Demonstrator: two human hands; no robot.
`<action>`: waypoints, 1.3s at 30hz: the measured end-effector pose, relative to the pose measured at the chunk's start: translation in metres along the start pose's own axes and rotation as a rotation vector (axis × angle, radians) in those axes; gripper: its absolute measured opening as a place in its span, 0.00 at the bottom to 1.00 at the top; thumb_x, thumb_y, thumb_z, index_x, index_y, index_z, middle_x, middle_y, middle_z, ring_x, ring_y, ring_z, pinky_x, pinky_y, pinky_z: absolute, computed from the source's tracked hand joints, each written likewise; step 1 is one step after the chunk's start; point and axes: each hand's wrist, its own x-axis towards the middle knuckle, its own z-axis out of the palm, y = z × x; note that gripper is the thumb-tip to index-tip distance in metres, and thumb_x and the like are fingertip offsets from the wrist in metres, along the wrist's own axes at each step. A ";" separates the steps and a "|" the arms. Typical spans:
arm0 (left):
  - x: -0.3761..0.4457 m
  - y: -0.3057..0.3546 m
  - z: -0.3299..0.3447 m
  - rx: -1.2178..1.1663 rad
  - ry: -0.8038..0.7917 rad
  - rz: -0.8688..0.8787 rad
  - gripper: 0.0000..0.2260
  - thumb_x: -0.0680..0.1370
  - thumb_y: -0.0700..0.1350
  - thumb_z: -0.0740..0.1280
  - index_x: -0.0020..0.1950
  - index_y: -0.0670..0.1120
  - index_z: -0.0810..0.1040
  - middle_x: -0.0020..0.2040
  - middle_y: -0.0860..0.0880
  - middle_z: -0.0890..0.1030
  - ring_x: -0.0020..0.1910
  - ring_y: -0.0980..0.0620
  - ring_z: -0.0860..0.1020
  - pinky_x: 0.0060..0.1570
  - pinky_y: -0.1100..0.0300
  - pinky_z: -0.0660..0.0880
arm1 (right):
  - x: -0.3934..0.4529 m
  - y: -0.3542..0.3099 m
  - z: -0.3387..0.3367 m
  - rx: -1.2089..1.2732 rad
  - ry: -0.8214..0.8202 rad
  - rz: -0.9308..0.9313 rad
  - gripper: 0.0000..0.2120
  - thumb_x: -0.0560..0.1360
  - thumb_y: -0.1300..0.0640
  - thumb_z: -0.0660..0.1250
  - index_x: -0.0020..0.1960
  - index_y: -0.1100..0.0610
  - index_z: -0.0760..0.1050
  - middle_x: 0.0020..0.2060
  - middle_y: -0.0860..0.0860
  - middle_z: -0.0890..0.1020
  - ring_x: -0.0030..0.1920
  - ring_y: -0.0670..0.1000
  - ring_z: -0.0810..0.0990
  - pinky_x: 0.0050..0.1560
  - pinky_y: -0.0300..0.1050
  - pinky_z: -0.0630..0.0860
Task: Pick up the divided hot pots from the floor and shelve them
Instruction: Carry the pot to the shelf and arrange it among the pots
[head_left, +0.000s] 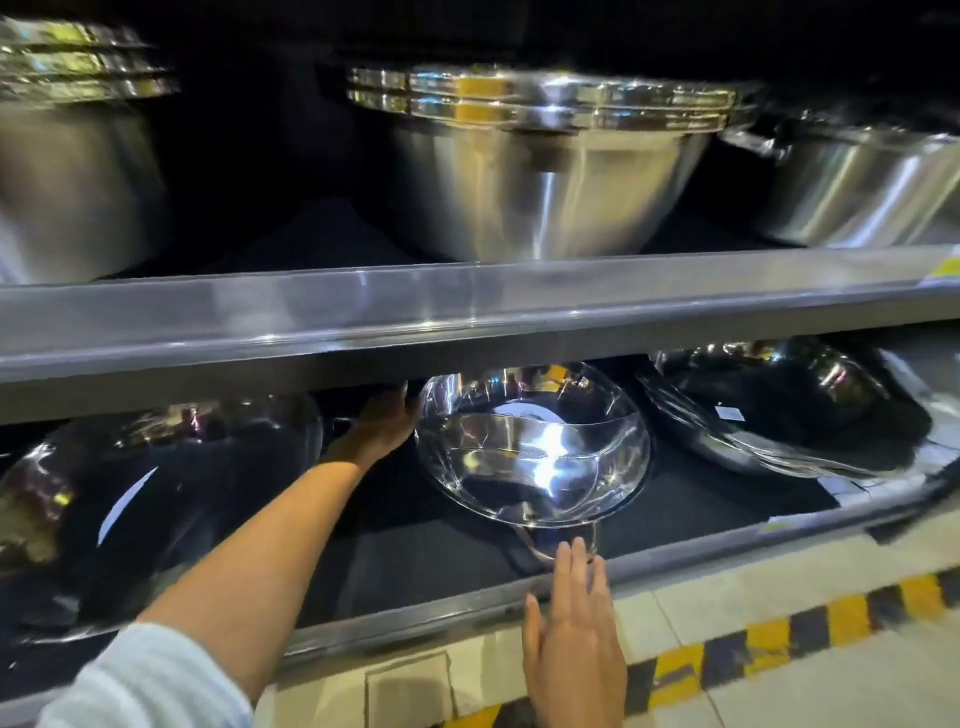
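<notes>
A shiny steel divided hot pot (530, 447) with a curved partition sits tilted on the bottom shelf (467, 597), leaning toward me. My left hand (387, 421) reaches deep under the upper shelf and holds the pot's far left rim. My right hand (571, 639) is flat with fingers apart at the shelf's front lip, fingertips touching the pot's near handle (566, 540). Whether the left fingers fully wrap the rim is hidden by the shelf edge.
More steel pots lie on the bottom shelf at the left (156, 499) and right (779, 415). The upper shelf (467, 306) carries large stacked steel basins (545, 161). Yellow-black hazard tape (769, 644) runs along the tiled floor below.
</notes>
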 end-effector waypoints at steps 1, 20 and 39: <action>0.005 0.002 0.004 -0.014 -0.035 0.007 0.23 0.82 0.51 0.51 0.74 0.43 0.55 0.73 0.37 0.64 0.71 0.38 0.65 0.71 0.47 0.61 | 0.001 0.003 0.001 0.014 -0.003 -0.008 0.39 0.79 0.46 0.32 0.58 0.64 0.78 0.58 0.58 0.81 0.56 0.61 0.81 0.69 0.43 0.56; -0.021 -0.019 0.041 0.072 0.029 -0.057 0.18 0.82 0.46 0.49 0.70 0.42 0.65 0.66 0.36 0.73 0.63 0.35 0.72 0.61 0.49 0.69 | 0.061 0.116 -0.009 0.289 -0.042 -0.242 0.21 0.80 0.52 0.54 0.72 0.49 0.62 0.72 0.38 0.60 0.74 0.37 0.48 0.70 0.35 0.56; -0.048 -0.013 0.057 -0.289 0.111 -0.218 0.27 0.81 0.50 0.55 0.76 0.45 0.49 0.62 0.33 0.76 0.57 0.35 0.77 0.52 0.52 0.72 | 0.121 0.095 -0.015 0.433 -0.040 0.170 0.31 0.77 0.60 0.63 0.75 0.62 0.51 0.76 0.59 0.52 0.73 0.60 0.61 0.72 0.51 0.59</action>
